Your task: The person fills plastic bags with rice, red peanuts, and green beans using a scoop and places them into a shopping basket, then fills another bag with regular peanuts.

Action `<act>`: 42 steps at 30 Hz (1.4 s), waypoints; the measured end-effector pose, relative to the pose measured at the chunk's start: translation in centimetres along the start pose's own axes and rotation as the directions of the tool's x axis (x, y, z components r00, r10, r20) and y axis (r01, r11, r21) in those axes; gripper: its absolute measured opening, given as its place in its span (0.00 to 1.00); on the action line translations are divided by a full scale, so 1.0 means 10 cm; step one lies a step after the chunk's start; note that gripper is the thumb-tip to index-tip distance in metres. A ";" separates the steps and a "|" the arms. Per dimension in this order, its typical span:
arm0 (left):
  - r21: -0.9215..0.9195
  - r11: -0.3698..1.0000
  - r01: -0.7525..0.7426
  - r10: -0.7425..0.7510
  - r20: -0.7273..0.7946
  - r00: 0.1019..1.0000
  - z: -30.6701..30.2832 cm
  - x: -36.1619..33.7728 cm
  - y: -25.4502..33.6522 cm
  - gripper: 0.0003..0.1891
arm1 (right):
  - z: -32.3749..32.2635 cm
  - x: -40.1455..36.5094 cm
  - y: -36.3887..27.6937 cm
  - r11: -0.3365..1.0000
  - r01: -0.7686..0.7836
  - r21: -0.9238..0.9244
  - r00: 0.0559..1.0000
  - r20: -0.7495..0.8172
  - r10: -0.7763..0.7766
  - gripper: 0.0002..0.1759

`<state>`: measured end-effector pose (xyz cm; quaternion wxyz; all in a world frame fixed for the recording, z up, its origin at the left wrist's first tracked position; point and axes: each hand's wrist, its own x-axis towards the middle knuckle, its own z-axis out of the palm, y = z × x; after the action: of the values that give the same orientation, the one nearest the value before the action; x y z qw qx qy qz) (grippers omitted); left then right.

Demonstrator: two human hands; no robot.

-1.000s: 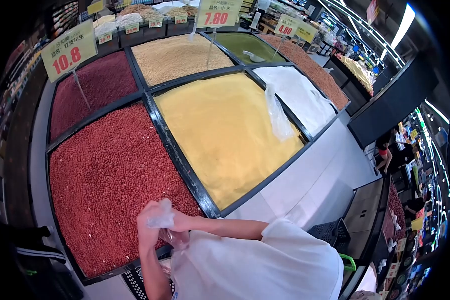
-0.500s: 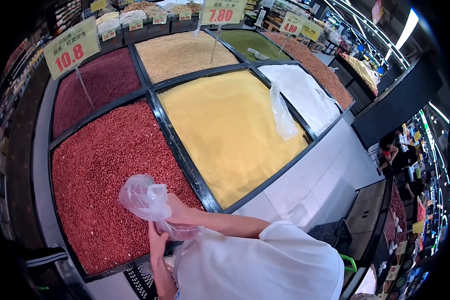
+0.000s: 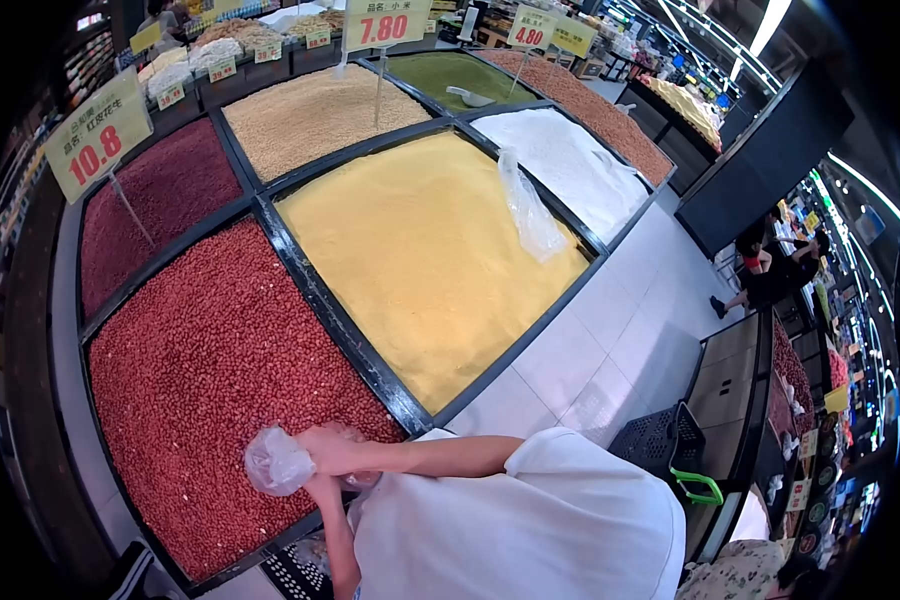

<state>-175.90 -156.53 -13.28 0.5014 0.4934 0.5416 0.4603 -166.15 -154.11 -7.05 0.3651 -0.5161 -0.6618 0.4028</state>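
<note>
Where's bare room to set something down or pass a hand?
Bare floor tiles lie between the yellow meal and the black basket. A hand could likely pass over the meal, left of the plastic bag. Crowded: above the red peanuts, where both hands are at a clear bag.

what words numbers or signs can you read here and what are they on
"10.8": large pale-yellow rectangular sign on a clear stick
"品名: 红皮花生": same sign
"7.80": pale-yellow rectangular sign above pale-tan grain
"品名: 小米": that sign too
"4.80": smaller pale rectangular sign
Too small or blurred: remaining print on these signs, the yellow rectangular sign, small pale rectangular price tags
</note>
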 end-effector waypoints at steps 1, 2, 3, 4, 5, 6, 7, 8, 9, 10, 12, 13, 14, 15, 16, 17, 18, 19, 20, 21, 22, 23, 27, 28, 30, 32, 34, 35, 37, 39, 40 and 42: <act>0.007 1.000 -0.014 0.014 -0.014 1.000 0.00 0.02 -0.01 0.18 | 0.01 -0.01 0.00 0.999 -0.002 -0.034 1.000 0.008 0.003 0.15; 0.006 0.999 -0.032 0.032 0.002 0.999 -0.01 0.06 -0.02 0.17 | 0.00 -0.04 0.00 0.994 0.012 -0.107 1.000 0.007 -0.011 0.18; 0.005 0.998 -0.055 0.055 0.015 0.998 -0.01 0.09 -0.02 0.16 | -0.04 -0.10 0.00 0.984 0.026 -0.178 1.000 0.007 -0.025 0.23; 0.008 0.997 -0.075 0.075 0.044 0.996 0.01 0.15 -0.01 0.15 | -0.08 -0.16 0.01 0.967 0.041 -0.250 0.999 0.010 -0.040 0.28; 0.009 0.995 -0.103 0.102 0.083 0.991 0.00 0.20 0.00 0.13 | -0.12 -0.21 0.02 0.946 0.057 -0.320 0.998 0.016 -0.055 0.33; 0.008 0.991 -0.132 0.130 0.124 0.984 0.01 0.25 0.01 0.12 | -0.13 -0.28 0.14 0.946 -0.018 -0.323 0.996 0.072 0.044 0.40; 0.013 0.986 -0.164 0.160 0.160 0.974 0.00 0.29 0.02 0.12 | -0.02 -0.33 0.50 0.954 0.092 -0.285 0.994 0.076 -0.073 0.40; 0.019 0.982 -0.188 0.181 0.202 0.963 -0.01 0.31 0.01 0.11 | 0.20 -0.41 1.03 0.950 0.198 -0.244 0.980 0.073 -0.186 0.39; 0.033 0.976 -0.217 0.203 0.243 0.949 -0.01 0.33 0.01 0.10 | 0.18 -0.40 0.97 0.933 0.301 -0.199 0.954 0.062 -0.295 0.39; 0.039 0.970 -0.239 0.219 0.274 0.936 -0.04 0.34 0.02 0.09 | 0.13 -0.38 0.93 0.895 0.374 -0.242 0.926 0.150 -0.347 0.38; 0.042 0.967 -0.250 0.223 0.330 0.917 -0.09 0.34 0.05 0.07 | 0.04 -0.32 0.73 0.972 0.233 0.014 0.967 0.107 -0.233 0.32; 0.038 0.967 -0.252 0.225 0.341 0.913 -0.12 0.32 0.07 0.06 | 0.07 -0.31 0.76 0.981 0.195 0.016 0.975 0.102 -0.196 0.30; -0.047 0.993 -0.105 0.115 0.365 0.924 -0.15 0.30 0.10 0.04 | 0.10 -0.29 0.78 0.987 0.157 0.019 0.983 0.097 -0.158 0.28; -0.127 0.991 0.048 0.006 0.396 0.918 -0.15 0.27 0.13 0.04 | 0.17 -0.24 1.00 0.981 0.160 -0.113 0.984 0.099 -0.149 0.28; -0.244 0.967 0.067 0.035 0.391 0.920 -0.09 0.28 0.16 0.07 | 0.22 -0.22 1.05 0.989 0.140 -0.055 0.989 0.060 -0.136 0.28; -0.195 0.979 0.062 0.025 0.419 0.908 -0.07 0.30 0.21 0.07 | 0.26 -0.21 1.11 0.992 0.124 0.006 0.992 0.022 -0.124 0.27; -0.146 0.988 0.054 0.016 0.443 0.896 -0.06 0.33 0.28 0.06 | 0.26 -0.19 1.08 0.962 0.097 0.256 0.995 -0.046 -0.089 0.27; -0.095 0.994 0.046 0.003 0.464 0.886 -0.05 0.36 0.37 0.06 | 0.25 -0.18 1.05 0.968 0.063 0.244 0.997 -0.058 -0.051 0.25; -0.142 0.990 0.019 0.053 0.488 0.871 -0.01 0.34 0.60 0.06 | 0.22 -0.17 0.99 0.972 0.029 0.232 0.997 -0.071 -0.013 0.23; -0.144 0.989 -0.047 0.110 0.467 0.877 0.06 0.36 0.54 0.06 | 0.20 -0.19 1.03 0.999 0.030 0.031 0.998 -0.062 -0.028 0.19; -0.011 0.983 -0.184 0.165 0.500 0.850 0.07 0.38 0.48 0.10 | 0.20 -0.22 1.09 0.983 0.033 -0.181 0.998 -0.054 -0.044 0.15; 0.020 0.994 -0.107 0.078 0.561 0.824 0.07 0.35 0.74 0.16 | 0.20 -0.26 1.15 0.926 0.038 -0.376 0.997 -0.045 -0.059 0.12; -0.254 0.942 -0.220 0.251 0.096 0.963 -0.03 0.26 1.15 0.14 | 0.12 -0.27 0.96 0.700 -0.143 0.700 0.988 0.062 0.139 0.13; -0.083 0.883 -0.461 0.463 -0.007 0.887 -0.19 0.16 1.18 0.15 | 0.04 -0.25 0.92 0.777 -0.263 0.572 0.963 0.109 0.246 0.15; 0.044 0.558 -0.829 0.809 0.194 0.555 -0.35 -0.08 1.21 0.20 | -0.12 -0.20 0.85 0.834 -0.489 0.258 0.871 0.197 0.450 0.19; -0.043 0.262 -0.964 0.813 0.549 0.196 -0.36 -0.29 1.35 0.24 | -0.03 -0.28 1.01 0.740 -0.400 0.541 0.882 0.008 0.471 0.16; -0.019 0.044 -0.999 0.607 0.794 0.012 -0.28 -0.20 1.61 0.27 | 0.08 -0.15 1.07 0.783 -0.270 0.560 0.871 -0.205 0.447 0.13; 0.153 -0.010 -0.988 0.443 0.886 0.133 -0.30 -0.07 1.45 0.29 | 0.05 -0.12 1.00 0.882 -0.220 0.416 0.903 -0.255 0.345 0.12; 0.427 -0.126 -0.895 0.450 0.829 0.332 -0.37 0.33 1.37 0.27 | -0.39 -0.03 0.10 0.881 0.171 -0.441 0.970 0.232 -0.072 0.13; 0.474 -0.145 -0.868 0.399 0.831 0.387 -0.53 0.69 1.19 0.17 | -0.45 0.03 -0.23 0.901 -0.147 -0.407 0.960 0.162 0.229 0.12; 0.468 -0.033 -0.883 0.327 0.840 0.433 -0.58 0.66 1.24 0.13 | -0.54 0.01 -0.25 0.895 -0.120 -0.430 0.958 0.186 0.218 0.12; 0.446 0.136 -0.885 0.246 0.850 0.466 -0.66 0.60 1.37 0.07 | -0.62 -0.06 -0.25 0.882 -0.056 -0.468 0.976 0.160 0.147 0.12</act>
<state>-181.59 -149.35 0.24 0.0707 0.9619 0.2479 0.0913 -161.44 -154.13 -2.25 0.1456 -0.5809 -0.7423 0.3005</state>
